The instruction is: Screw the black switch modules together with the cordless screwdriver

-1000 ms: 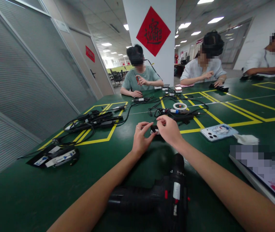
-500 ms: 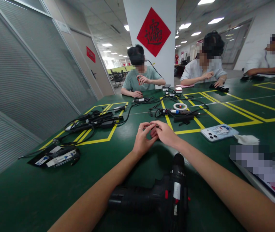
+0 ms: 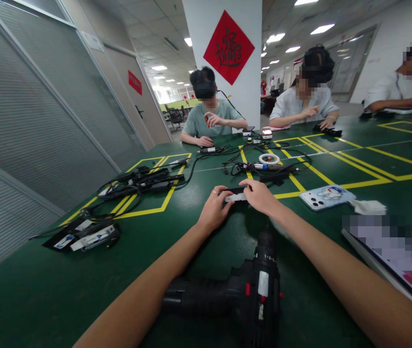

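Between my two hands is a small flat piece (image 3: pixel 235 197), black along the top with a whitish strip on the side facing me; its exact kind cannot be made out. My left hand (image 3: pixel 213 209), with a ring on one finger, is closed on the left end, thumb below and fingers above. At the other end my right hand (image 3: pixel 260 195) grips it, its fingers partly covering that side. A black cordless drill (image 3: pixel 263 270) lies on its side nearer to me, between my forearms, with its chuck pointing away toward my hands.
On the green table (image 3: pixel 136 270) a bundle of black cables and tools (image 3: pixel 151 179) lies left, a black-and-white packet (image 3: pixel 93 237) nearer. A phone (image 3: pixel 327 196), tissue (image 3: pixel 368 207) and laptop-like slab (image 3: pixel 394 270) lie right. A soldering-iron-like tool (image 3: pixel 263 167) lies ahead. Three people sit beyond.
My hands have moved apart from their touching fingertips, the right one shifting rightward. The black and white piece now shows between them, where before it was hidden.
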The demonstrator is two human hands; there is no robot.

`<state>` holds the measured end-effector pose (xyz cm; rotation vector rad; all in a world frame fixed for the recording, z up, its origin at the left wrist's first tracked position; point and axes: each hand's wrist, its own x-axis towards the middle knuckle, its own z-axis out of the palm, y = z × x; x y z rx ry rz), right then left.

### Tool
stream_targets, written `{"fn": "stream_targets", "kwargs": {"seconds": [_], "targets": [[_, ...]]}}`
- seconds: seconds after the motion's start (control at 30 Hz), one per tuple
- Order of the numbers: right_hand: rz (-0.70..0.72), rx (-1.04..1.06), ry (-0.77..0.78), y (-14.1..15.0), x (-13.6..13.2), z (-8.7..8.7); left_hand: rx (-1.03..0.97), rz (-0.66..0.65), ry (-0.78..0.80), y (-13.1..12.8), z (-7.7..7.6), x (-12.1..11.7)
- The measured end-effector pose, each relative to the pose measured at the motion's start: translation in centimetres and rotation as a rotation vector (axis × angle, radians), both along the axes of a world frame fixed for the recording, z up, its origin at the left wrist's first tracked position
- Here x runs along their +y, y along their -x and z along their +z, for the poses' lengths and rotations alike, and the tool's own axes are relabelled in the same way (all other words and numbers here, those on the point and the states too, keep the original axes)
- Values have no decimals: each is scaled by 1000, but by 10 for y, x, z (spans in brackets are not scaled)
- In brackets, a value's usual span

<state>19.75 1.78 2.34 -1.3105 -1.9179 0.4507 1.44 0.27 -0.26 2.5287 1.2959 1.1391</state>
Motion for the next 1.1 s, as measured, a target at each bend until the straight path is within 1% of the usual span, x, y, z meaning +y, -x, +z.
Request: {"fn": "stream_targets", "kwargs": {"seconds": [0.07, 0.13, 0.23, 0.37, 0.47, 0.57, 0.7, 0.8, 0.9, 1.0, 1.03, 1.1], "targets": [[26, -115, -16, -1, -2, -1, -24, 9, 22, 0, 1, 0], [54, -182, -58, -2, -4, -2, -51, 19, 52, 1, 1, 1], [106, -197, -105, -3, -6, -1, -85, 38, 116, 4, -1, 4], [122, -203, -74, -2, -7, -4, -97, 27, 213, 8, -4, 6], [103, -175, -45, -2, -8, -6, -88, -17, 266, 9, -4, 6], [86, -106, -55, -4, -12, -6, -78, -50, 291, 8, -4, 4], [34, 15, -80, -9, -24, -2, -59, -36, 298, 5, -4, 1], [-52, 118, -139, -10, -32, 0, -21, 27, 298, 7, 1, -1], [-128, 180, -187, -9, -38, 0, 55, 101, 330, 19, 11, -5], [-145, 184, -191, -6, -41, -2, 154, 194, 370, 45, 25, -19], [-138, 179, -186, -5, -41, -3, 182, 245, 370, 58, 30, -27], [-110, 172, -178, -4, -42, -5, 217, 390, 341, 86, 41, -50]]}}
